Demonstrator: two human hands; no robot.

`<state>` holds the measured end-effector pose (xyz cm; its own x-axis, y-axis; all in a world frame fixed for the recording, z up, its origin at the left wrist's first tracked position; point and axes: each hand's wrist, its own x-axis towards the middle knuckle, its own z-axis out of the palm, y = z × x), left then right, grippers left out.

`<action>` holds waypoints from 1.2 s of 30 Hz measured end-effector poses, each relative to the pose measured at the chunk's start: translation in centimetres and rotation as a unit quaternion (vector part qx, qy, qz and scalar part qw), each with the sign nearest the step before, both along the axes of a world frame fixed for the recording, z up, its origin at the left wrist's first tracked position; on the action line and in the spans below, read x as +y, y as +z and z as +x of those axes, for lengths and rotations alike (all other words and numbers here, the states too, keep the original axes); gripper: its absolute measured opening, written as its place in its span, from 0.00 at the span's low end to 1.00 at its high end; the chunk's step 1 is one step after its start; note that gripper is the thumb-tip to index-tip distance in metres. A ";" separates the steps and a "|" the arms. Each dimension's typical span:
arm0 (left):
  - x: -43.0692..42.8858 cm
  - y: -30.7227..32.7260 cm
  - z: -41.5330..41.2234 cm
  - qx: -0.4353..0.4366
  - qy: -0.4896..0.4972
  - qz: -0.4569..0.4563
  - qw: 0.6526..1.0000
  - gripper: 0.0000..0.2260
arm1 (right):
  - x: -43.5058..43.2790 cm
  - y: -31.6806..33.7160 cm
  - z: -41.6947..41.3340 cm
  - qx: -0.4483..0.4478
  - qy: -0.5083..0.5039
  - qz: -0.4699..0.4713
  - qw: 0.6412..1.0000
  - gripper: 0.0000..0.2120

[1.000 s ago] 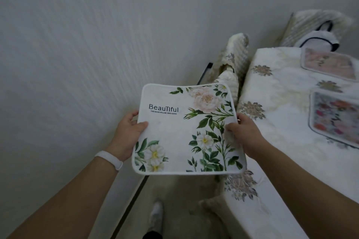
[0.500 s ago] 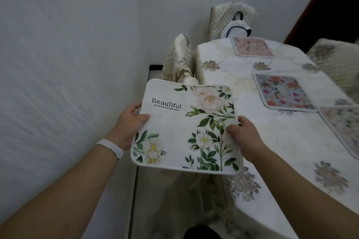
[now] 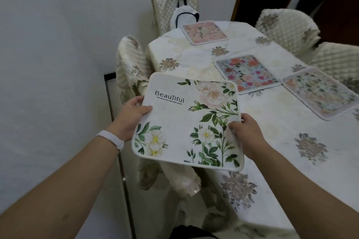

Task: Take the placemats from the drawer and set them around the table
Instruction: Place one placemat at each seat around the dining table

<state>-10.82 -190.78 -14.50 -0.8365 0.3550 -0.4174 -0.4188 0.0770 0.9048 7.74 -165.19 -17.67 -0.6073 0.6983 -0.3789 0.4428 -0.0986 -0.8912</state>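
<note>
Item: white placemat [image 3: 186, 122], printed with green stems, white and blush flowers and the word "Beautiful", held flat and face up above the near left corner of the table [image 3: 281, 141], clear of the cloth. We judge it is kept level and taut between two hands so that it can go down square at a free seat on this side. Left hand [image 3: 132, 116], with a white wristband [image 3: 111, 139] at the wrist: it pinches the mat's left edge, thumb lying on top and fingers curled beneath. Right hand [image 3: 246, 134]: it grips the right edge the same way, thumb over the print; the fingers are under the mat and hidden, so we cannot tell how they lie. Already laid on the table: pink placemat [image 3: 204, 32] at the far end, blue floral placemat [image 3: 245, 72] and pale floral placemat [image 3: 318, 95] along the right side, those two almost touching at a corner. We take it these mark seats served, and that the left side remains to be done. Nearby: quilted chair [image 3: 130, 64] tucked in at the table's left edge, just beyond the held mat, a likely place setting. The drawer is not in view.
</note>
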 end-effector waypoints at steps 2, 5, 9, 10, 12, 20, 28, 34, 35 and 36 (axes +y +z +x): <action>1.9 0.0 -1.8 -0.006 -0.024 -0.012 1.000 0.13 | 1.2 -0.4 -0.8 0.003 -0.019 -0.007 1.000 0.08; 4.7 -0.1 -4.4 -0.002 -0.061 -0.035 0.998 0.12 | 2.6 -0.8 -1.6 0.009 -0.054 -0.016 0.998 0.10; 8.6 -0.3 -6.4 0.006 -0.119 -0.065 0.991 0.12 | 4.0 -1.0 -1.4 0.010 -0.106 -0.017 0.994 0.09; 9.7 -0.4 -6.8 0.007 -0.138 -0.071 0.988 0.13 | 4.2 -1.0 -1.1 0.012 -0.120 -0.018 0.993 0.09; 11.9 -1.2 -7.6 0.008 -0.176 -0.076 0.981 0.14 | 4.7 -1.5 -0.3 0.010 -0.151 -0.017 0.988 0.09; 20.8 -5.5 -9.7 0.042 -0.315 -0.112 0.941 0.13 | 5.4 -5.2 1.3 -0.041 -0.287 -0.043 0.956 0.10; 26.3 -9.4 -12.6 0.049 -0.442 -0.113 0.889 0.14 | 2.8 -7.6 -0.7 -0.092 -0.409 -0.051 0.906 0.09; 27.6 -11.8 -13.5 0.081 -0.501 -0.125 0.852 0.14 | 0.7 -9.2 -2.1 -0.123 -0.462 -0.055 0.876 0.08; 27.7 -12.3 -13.5 0.084 -0.509 -0.128 0.847 0.14 | 0.4 -9.5 -2.2 -0.130 -0.468 -0.056 0.872 0.08; 27.7 -12.7 -13.4 0.085 -0.517 -0.131 0.842 0.13 | 0.1 -9.9 -2.2 -0.137 -0.472 -0.057 0.869 0.08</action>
<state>-24.24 -163.09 -27.24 -0.1926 0.8440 -0.5005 0.1286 0.5274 0.8398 5.56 -165.07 -27.56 0.3395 0.7849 -0.5183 0.3100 -0.6136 -0.7262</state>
